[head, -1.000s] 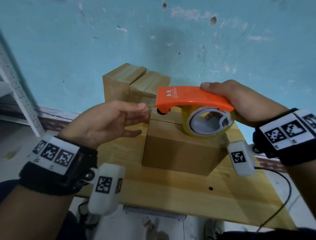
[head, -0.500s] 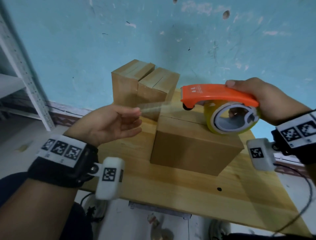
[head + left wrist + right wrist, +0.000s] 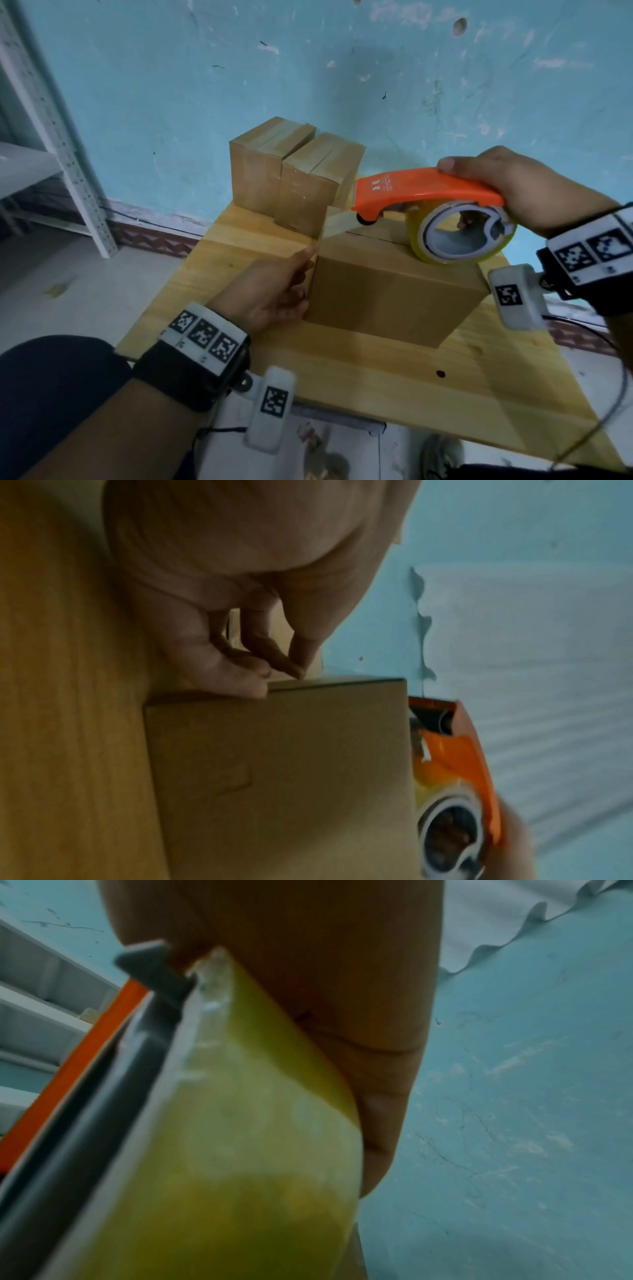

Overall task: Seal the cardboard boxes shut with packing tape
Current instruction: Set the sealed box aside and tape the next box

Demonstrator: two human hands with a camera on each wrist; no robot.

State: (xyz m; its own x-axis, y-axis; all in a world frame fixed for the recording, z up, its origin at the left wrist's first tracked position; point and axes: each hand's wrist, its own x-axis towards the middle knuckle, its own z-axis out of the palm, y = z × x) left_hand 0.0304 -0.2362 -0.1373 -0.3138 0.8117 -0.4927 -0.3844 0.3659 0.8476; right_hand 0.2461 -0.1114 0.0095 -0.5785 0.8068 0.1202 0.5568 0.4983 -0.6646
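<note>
**A:** Head view first: the left hand lies against the left end face of the cardboard box, fingers fairly straight, pressing a strip of clear tape down over the top edge. Is that what you see?

**B:** Mostly. The left wrist view shows the fingertips bunched at the box corner, touching it. Whether they pinch the tape end I cannot tell; the tape itself is lost in blur there.

**A:** And the right hand?

**B:** It grips the orange tape dispenser from above, fingers wrapped over the handle and a fingertip showing through the roll's core. The roll rests on the box's top near its right end, the dispenser's nose raised over the seam.

**A:** The right wrist view adds little: the yellowish roll fills it, with a sliver of orange and a thumb behind. No box is visible there.

**B:** The far side of the box is hidden behind the dispenser. Only the head view shows the two other boxes, standing side by side at the back of the wooden table, just beyond the near box's left corner.

**A:** So room is tight there. The table's front and right are bare wood, and the left hand sits near the left edge.
</note>
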